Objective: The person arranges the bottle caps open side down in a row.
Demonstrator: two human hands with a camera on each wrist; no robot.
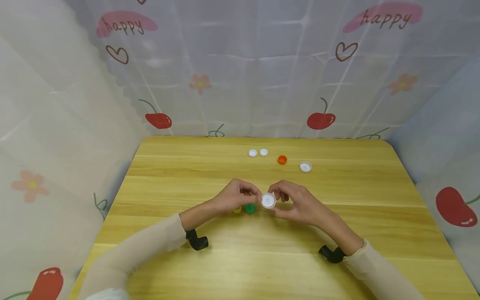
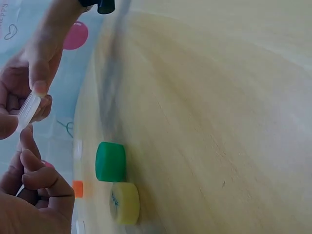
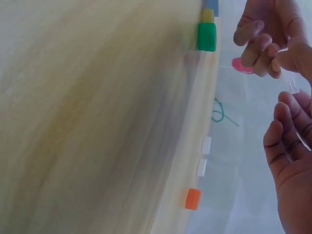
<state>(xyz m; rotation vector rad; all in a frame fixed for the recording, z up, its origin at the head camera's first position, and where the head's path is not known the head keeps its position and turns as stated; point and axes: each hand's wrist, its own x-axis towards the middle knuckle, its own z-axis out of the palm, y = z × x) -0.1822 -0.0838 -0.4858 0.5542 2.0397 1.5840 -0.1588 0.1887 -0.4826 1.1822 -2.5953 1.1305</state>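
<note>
Between both hands, raised above the table, is a round clear plastic cap (image 1: 268, 201) with a white disc inside. Its ridged, see-through side (image 2: 29, 112) faces the left wrist view. My left hand (image 1: 237, 196) pinches its left edge with thumb and forefinger. At the opposite edge, my right hand (image 1: 298, 203) holds it between thumb and fingers. Below the left hand, a green cap (image 1: 250, 208) and a yellow cap (image 1: 237, 210) stand side by side on the table. In the left wrist view, the yellow cap (image 2: 126, 203) has blue writing on one face.
Farther back on the wooden table (image 1: 180, 166) lie two small white caps (image 1: 253, 153), an orange cap (image 1: 282, 160) and a clear-rimmed white cap (image 1: 305, 167). A printed curtain (image 1: 255, 96) hangs behind the table, with more sheeting at both sides.
</note>
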